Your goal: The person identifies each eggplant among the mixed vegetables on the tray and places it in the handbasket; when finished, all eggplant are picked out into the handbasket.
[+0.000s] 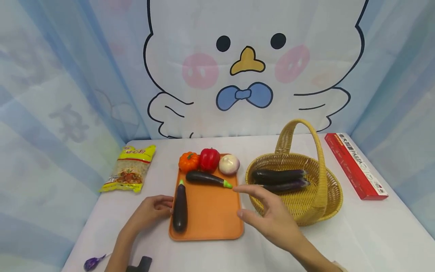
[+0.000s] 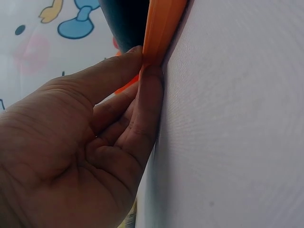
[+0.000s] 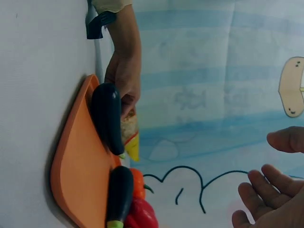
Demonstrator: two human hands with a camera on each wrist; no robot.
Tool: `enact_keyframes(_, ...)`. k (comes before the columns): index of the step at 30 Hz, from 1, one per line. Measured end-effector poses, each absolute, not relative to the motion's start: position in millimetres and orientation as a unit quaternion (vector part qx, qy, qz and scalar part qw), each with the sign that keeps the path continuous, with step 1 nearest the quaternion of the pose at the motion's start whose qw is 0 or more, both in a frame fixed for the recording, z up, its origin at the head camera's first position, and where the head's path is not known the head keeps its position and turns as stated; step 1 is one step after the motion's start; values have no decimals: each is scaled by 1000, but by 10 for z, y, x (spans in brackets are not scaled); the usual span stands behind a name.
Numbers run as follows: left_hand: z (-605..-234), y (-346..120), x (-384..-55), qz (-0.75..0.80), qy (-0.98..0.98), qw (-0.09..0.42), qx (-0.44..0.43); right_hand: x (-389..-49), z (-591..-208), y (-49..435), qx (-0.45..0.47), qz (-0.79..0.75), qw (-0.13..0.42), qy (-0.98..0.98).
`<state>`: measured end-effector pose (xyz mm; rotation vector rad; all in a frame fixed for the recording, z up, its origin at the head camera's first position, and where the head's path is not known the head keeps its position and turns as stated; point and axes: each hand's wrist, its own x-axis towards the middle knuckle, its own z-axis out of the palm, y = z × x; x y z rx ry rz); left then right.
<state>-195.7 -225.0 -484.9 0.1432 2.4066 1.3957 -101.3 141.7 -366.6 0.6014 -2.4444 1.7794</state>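
My left hand (image 1: 154, 211) pinches the left rim of the orange tray (image 1: 212, 211); in the left wrist view its thumb and fingers (image 2: 149, 95) meet at the rim. Beside it an eggplant (image 1: 180, 211) lies lengthwise in the tray. A second eggplant (image 1: 207, 178) lies crosswise farther back, green tip toward the right. Over the tray's right edge hangs my right hand (image 1: 272, 217), thumb and fingers apart with nothing between them. A small orange pumpkin (image 1: 189, 162), a red bell pepper (image 1: 209, 160) and a whitish-purple round vegetable (image 1: 229, 164) sit along the tray's back.
Right of the tray stands a wicker basket (image 1: 334, 192) with a tall handle, holding two dark eggplants (image 1: 280, 176). A red pasta box (image 1: 355, 166) lies at the far right. At the left are a yellow food bag (image 1: 130, 168) and a small purple wrapped item (image 1: 93, 263).
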Motion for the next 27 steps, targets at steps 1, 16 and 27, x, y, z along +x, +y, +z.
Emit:
enact_keyframes(1,-4855,-2249,-1951,494,850,178,52,-1041,-3703,1374,185,573,23,-798)
enact_keyframes(16,-4845,-2218,-1929,502,845,176,49,-1473,-4243,899,56,542,28,-838)
enact_keyframes(27,-4849,-2226,-1932,506,843,171,66,-1710,-4424,816,30,518,45,-854)
